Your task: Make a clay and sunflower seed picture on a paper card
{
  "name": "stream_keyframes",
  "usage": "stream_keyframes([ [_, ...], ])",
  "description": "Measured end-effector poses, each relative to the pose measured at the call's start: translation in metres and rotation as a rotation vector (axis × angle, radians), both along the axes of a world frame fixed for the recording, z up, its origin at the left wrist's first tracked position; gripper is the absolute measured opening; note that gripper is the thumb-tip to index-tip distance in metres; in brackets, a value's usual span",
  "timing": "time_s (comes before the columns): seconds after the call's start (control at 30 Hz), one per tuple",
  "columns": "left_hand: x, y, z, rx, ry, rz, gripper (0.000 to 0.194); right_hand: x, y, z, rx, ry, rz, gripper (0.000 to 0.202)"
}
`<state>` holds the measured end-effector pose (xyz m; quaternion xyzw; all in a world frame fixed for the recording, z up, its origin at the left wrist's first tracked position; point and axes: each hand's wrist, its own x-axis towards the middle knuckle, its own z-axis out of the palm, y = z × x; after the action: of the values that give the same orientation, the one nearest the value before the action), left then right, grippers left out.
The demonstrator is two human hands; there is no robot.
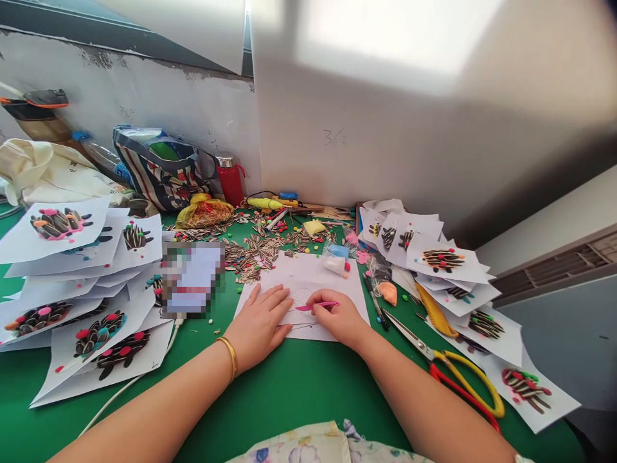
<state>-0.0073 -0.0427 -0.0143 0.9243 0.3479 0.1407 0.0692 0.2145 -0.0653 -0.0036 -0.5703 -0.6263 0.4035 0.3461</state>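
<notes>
My left hand (260, 325) lies flat on a white sheet of paper (283, 271), its fingers stretched out. My right hand (343, 316) pinches a slim, pointed pink modelling tool (318, 305), its tip directed left, low over the sheet. Between the hands, a patch of small pale dots (303, 296) shows on the paper; whether it is printed or pressed in I cannot tell. Thin dark lines on the sheet run partly under my hands. On the paper's far right part rest small bags of blue clay (338, 251) and white clay (335, 265).
Stacked papers with seed-and-clay animals stand at left (108, 292) and right (450, 273). Sunflower seeds (263, 251) are scattered beyond the sheet. Open scissors (434, 354), a yellow cutter (434, 312) and black pens (376, 302) lie right; a phone (195, 280) with a cable lies left.
</notes>
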Motion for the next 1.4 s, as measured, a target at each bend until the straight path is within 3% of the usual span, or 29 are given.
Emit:
stream_keyframes([
  [1.4, -0.0047, 0.002, 0.0008, -0.028, 0.04, -0.028, 0.048, -0.0001, 0.0047, 0.0029, -0.031, 0.011, -0.031, 0.019],
])
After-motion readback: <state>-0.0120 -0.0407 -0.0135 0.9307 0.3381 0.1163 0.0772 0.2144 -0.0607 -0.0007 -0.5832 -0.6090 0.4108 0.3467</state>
